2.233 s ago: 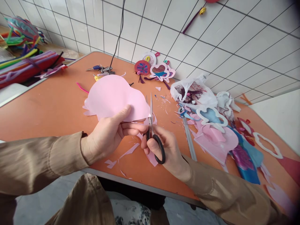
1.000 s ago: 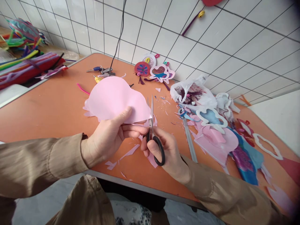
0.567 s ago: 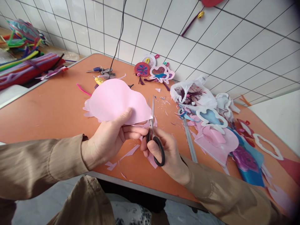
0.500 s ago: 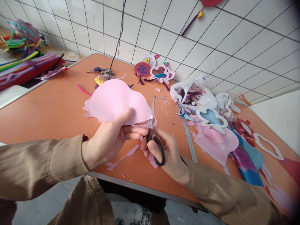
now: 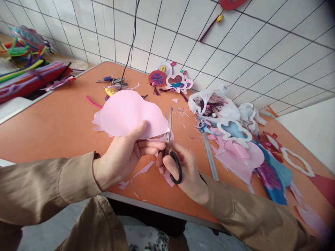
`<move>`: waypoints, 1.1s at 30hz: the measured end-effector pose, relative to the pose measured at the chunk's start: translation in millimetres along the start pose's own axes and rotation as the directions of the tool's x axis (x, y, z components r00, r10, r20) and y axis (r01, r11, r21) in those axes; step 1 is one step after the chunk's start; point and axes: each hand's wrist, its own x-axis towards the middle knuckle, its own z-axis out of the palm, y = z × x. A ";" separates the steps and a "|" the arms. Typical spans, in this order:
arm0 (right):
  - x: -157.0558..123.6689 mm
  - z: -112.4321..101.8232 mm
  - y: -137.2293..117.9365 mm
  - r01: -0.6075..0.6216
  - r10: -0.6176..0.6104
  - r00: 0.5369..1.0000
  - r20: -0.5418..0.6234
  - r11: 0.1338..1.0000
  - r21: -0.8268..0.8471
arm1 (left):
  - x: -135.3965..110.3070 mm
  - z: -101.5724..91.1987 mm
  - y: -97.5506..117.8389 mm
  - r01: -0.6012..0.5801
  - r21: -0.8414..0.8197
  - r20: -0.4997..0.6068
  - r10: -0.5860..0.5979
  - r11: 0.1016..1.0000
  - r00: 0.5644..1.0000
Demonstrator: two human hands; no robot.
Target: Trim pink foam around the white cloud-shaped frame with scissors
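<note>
My left hand (image 5: pixel 123 155) grips a pink paper cutout (image 5: pixel 125 113) along its lower edge, thumb on top and fingers beneath. The cutout has a rounded, cloud-like outline and is raised above the orange table (image 5: pixel 52 139). In my right hand (image 5: pixel 183 167) is a pair of black-handled scissors (image 5: pixel 176 167), blades pointing away from me and slightly parted. The paper's right tip lies at the blades. My left fingertips come close to the scissor handles. Pink paper scraps (image 5: pixel 143 169) lie under and around both hands.
A metal ruler (image 5: pixel 210 157), pink paper pieces (image 5: pixel 242 165) and a white plastic bag (image 5: pixel 227 104) with dark threads lie to the right. Keys (image 5: pixel 117 81) and decorated paper ornaments (image 5: pixel 158 78) sit near the tiled wall. Pipe cleaners (image 5: pixel 34 78) are heaped at the far left.
The view has shifted slightly. Both hands, the pink cutout and the scissors keep nearly the same position relative to each other.
</note>
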 end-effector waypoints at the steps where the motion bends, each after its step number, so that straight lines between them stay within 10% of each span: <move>1: -0.2 0.0 0.2 0.004 -0.004 1.000 0.000 1.000 0.003 | -0.2 0.3 -0.3 -0.006 -0.006 0.003 0.006 1.000 1.000; 33: -0.6 2.0 1.6 -0.013 0.013 1.000 -0.021 1.000 -0.019 | -1.6 0.7 -0.8 0.007 0.000 -0.024 -0.007 1.000 1.000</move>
